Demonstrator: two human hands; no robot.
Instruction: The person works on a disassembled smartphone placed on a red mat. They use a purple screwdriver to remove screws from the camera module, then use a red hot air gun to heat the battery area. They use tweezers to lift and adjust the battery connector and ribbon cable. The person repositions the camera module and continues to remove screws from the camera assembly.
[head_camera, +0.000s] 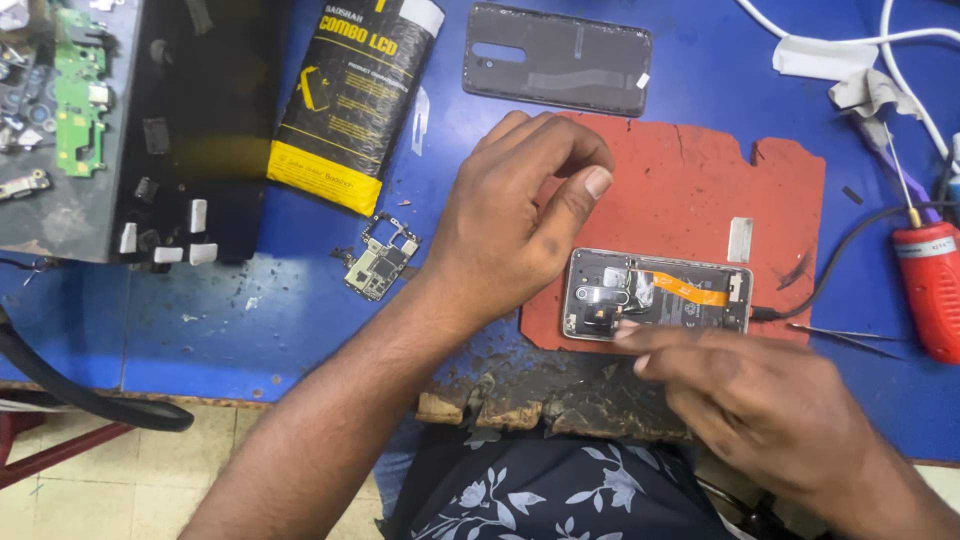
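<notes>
An opened phone with no back cover lies on a red mat, its orange flex cable and battery exposed. My right hand reaches in from the lower right, fingertips touching the phone's near edge beside the camera area. Hovering just left of the phone is my left hand, fingers curled loosely with the thumb pointing down toward the phone's top end. It holds nothing that I can see. A black cable is plugged into the phone's right end.
The dark back cover lies above the mat. A black and yellow package sits at top left beside a dark tray of circuit parts. A small circuit board lies left of my wrist. A red-handled tool and tweezers are at right.
</notes>
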